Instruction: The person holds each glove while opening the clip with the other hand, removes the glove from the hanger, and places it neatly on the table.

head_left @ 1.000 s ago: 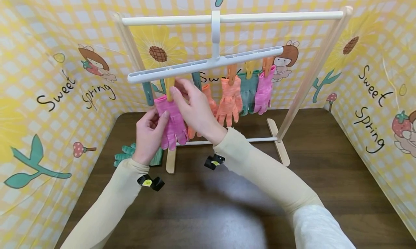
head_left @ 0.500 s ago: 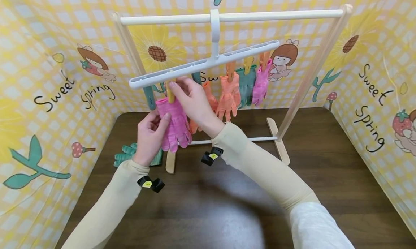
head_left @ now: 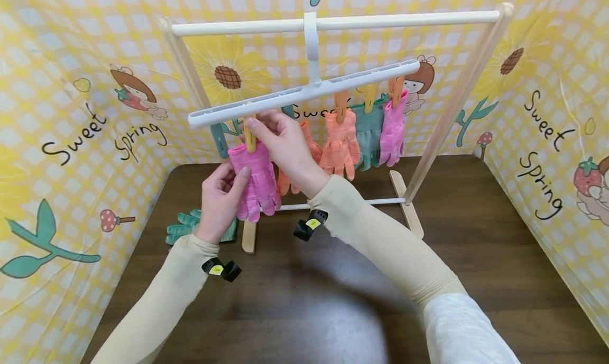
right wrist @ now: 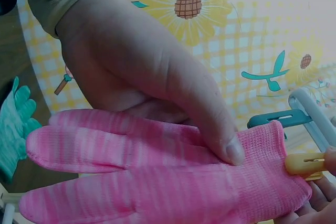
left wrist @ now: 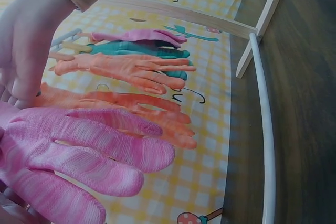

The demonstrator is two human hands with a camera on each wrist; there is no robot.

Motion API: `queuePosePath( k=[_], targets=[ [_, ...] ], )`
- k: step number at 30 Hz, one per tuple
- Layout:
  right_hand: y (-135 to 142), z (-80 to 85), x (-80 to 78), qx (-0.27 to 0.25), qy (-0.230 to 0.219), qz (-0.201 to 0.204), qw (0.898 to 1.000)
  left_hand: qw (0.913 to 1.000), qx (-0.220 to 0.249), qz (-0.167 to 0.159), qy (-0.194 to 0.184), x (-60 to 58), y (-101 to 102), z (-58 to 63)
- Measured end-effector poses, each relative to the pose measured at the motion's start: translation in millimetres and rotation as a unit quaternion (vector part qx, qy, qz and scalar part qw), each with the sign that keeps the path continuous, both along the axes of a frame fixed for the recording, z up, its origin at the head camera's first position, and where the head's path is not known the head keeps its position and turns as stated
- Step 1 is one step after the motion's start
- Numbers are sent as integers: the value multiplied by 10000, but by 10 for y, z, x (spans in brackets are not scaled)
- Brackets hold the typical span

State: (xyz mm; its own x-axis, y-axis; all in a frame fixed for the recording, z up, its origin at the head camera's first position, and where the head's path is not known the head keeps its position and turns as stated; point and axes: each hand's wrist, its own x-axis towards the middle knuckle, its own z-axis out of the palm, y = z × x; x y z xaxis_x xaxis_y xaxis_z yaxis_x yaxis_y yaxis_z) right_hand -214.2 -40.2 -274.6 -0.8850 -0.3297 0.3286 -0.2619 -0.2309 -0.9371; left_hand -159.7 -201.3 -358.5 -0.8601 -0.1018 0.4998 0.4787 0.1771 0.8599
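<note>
My left hand (head_left: 216,197) holds a pink knit glove (head_left: 259,179) by its side, thumb flat on the front below the cuff. The glove's fingers point down. At its cuff sits a yellow clothespin (head_left: 250,137), which my right hand (head_left: 292,150) pinches by its upper end, just beneath the left part of a pale grey hanger (head_left: 285,98). In the right wrist view the clothespin (right wrist: 304,163) overlaps the cuff edge. To the left of it, a teal clothespin (head_left: 219,141) hangs from the hanger with no glove in it.
The hanger hooks on the white bar (head_left: 404,20) of a wooden rack. Farther right on it hang orange gloves (head_left: 340,142), a green glove (head_left: 370,131) and another pink glove (head_left: 393,129). A green glove (head_left: 178,229) lies on the dark table by my left wrist.
The hanger's left end has dipped slightly and its right end has risen. The gloves on the right sway. Both hands keep their hold, with the pink glove a little lower.
</note>
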Motion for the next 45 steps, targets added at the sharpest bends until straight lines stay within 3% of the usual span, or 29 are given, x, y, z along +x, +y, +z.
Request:
queuePosePath(
  k=[12,28,37,45],
  targets=[
    [22,3,10,268,247,-254,9990,9996,-248,119,-58,45,-4,-105],
    [37,7,31,566,387,-244,9973,9966,-660,280,-402,106,-15,-304],
    [84,1,62,539,505,-24,9973,9956,-789,271,-435,121,-1,-333],
    [183,-21,77,633,795,212,9946,9936,-876,205,-684,121,-1,-352]
  ],
)
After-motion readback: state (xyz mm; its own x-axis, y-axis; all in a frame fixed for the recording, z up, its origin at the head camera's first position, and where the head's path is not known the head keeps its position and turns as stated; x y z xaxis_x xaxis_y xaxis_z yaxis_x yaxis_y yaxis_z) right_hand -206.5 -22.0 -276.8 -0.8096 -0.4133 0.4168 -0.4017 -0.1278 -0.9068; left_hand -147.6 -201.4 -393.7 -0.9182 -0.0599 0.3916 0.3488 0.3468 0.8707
